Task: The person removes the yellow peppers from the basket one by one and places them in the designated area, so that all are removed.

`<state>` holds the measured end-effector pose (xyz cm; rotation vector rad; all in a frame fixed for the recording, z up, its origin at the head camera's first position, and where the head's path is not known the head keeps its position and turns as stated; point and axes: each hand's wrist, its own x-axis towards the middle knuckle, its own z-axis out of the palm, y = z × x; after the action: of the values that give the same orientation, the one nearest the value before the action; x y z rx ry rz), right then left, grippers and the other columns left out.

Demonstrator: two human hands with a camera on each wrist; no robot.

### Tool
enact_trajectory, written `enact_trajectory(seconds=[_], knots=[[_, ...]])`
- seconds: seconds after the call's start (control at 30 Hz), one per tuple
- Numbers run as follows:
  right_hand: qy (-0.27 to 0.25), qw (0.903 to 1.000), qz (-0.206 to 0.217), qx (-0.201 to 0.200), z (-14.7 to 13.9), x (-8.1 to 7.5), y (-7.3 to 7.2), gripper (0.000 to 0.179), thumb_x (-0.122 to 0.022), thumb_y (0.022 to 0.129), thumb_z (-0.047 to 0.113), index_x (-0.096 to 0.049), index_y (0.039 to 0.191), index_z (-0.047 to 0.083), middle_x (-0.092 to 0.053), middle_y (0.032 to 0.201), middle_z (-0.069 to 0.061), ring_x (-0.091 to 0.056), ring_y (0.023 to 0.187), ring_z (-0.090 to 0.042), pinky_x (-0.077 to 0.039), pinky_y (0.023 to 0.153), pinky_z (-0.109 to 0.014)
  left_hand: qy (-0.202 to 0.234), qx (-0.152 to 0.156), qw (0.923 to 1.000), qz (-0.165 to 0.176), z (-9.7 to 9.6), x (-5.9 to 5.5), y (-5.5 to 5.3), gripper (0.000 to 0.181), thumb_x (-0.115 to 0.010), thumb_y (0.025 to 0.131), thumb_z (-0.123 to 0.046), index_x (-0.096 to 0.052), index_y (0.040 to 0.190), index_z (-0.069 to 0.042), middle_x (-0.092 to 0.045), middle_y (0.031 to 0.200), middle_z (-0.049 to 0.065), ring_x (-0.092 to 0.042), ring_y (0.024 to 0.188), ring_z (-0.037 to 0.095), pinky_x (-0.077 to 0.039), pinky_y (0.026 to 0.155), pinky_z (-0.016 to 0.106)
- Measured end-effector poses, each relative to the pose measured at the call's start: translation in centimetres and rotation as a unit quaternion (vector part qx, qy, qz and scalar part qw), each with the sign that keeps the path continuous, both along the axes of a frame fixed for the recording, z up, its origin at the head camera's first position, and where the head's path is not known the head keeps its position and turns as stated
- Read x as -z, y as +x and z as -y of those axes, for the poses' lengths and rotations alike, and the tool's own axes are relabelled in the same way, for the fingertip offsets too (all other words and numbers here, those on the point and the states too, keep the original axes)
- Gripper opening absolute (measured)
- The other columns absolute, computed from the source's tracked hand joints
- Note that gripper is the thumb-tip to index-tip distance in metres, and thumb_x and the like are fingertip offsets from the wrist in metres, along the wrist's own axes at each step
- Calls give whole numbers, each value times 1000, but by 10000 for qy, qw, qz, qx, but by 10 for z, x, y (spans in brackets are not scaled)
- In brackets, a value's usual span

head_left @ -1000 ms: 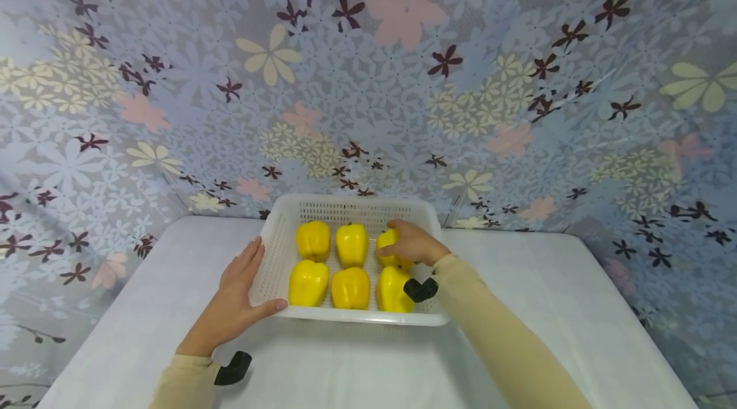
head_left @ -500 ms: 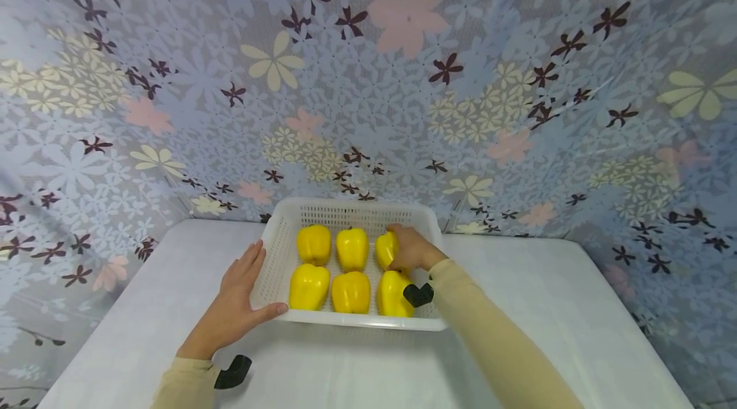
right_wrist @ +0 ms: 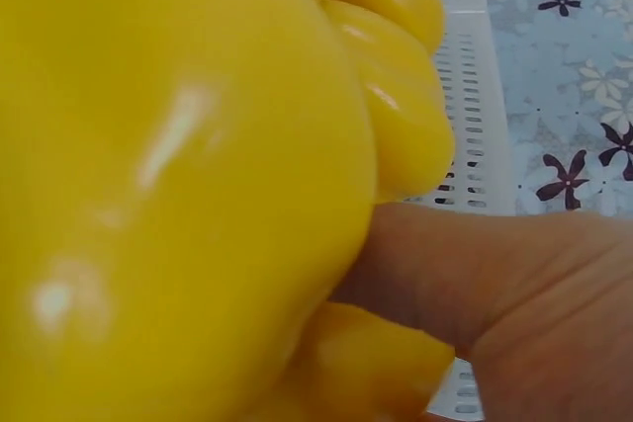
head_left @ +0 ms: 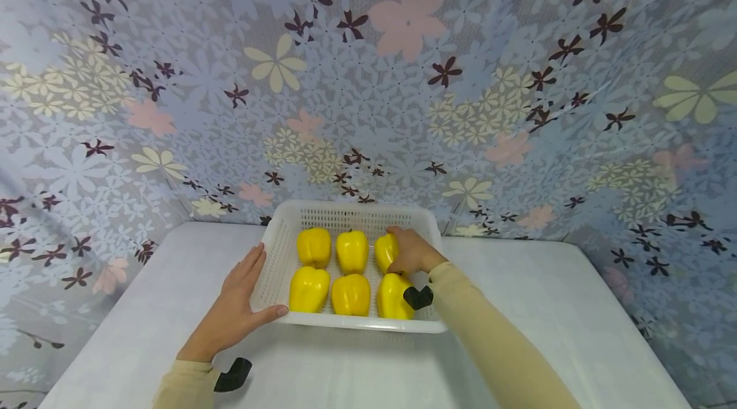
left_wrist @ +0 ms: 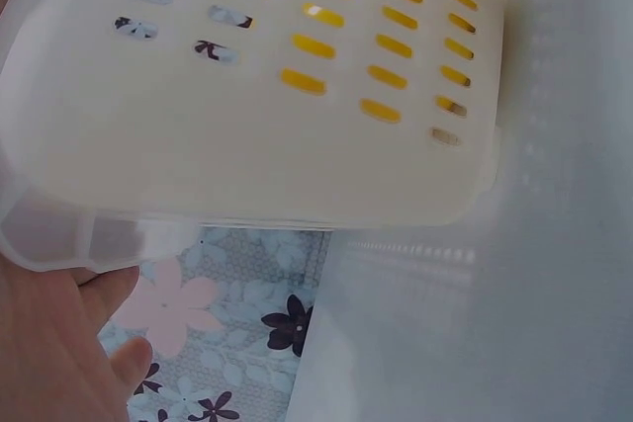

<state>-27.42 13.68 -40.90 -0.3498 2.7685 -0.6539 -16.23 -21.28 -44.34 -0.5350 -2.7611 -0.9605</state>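
Observation:
A white perforated plastic basket (head_left: 363,324) holds several yellow bell peppers in two rows. My right hand (head_left: 416,252) reaches inside it and grips the far-right yellow bell pepper (head_left: 386,252), covering its right side. Close below that wrist lies the near-right bell pepper (head_left: 394,297), which fills much of the right wrist view. My left hand (head_left: 224,319) rests along the basket's left side, fingers straight and thumb at the front corner. In the left wrist view, its fingers (left_wrist: 117,294) touch beneath the rim flange.
A white-covered table (head_left: 518,306) carries the basket near its back edge. Floral-patterned fabric (head_left: 368,108) rises behind and at both sides. Black wrist mounts (head_left: 233,375) sit on the beige sleeves (head_left: 501,338).
My right hand has shifted slightly and closed round the far-right bell pepper, with more of its left side showing. The left hand stays at the basket; the head view has tilted up a little.

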Motion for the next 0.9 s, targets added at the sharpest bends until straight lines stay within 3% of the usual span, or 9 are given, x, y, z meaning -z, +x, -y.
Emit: enact_trajectory(seconds=[0.4, 0.67, 0.9], knots=[[-271, 9995, -93, 104, -1, -12, 8, 94, -84, 75, 19, -35, 154, 5, -51, 141, -20, -49, 122, -34, -46, 102, -48, -8, -58, 10000, -13, -1, 1, 1, 106, -79, 83, -45, -21, 157, 4, -15, 166, 21, -16, 148, 47, -18, 111, 73], [-530, 9983, -243, 49, -8, -23, 16, 97, -82, 76, 22, -31, 155, 2, -50, 143, -23, -50, 124, -35, -44, 106, -51, -44, -96, 9999, 69, -1, 1, 1, 107, -79, 83, -46, -21, 158, 4, -14, 166, 20, -14, 149, 48, -18, 111, 74], [-727, 9960, -518, 66, -15, -31, 22, 96, -82, 76, 24, -31, 155, 2, -52, 136, -26, -55, 113, -34, -49, 97, -51, 24, -3, 10000, 18, -1, 0, 1, 107, -79, 83, -45, -20, 158, 3, -13, 166, 21, -13, 149, 48, -18, 111, 74]])
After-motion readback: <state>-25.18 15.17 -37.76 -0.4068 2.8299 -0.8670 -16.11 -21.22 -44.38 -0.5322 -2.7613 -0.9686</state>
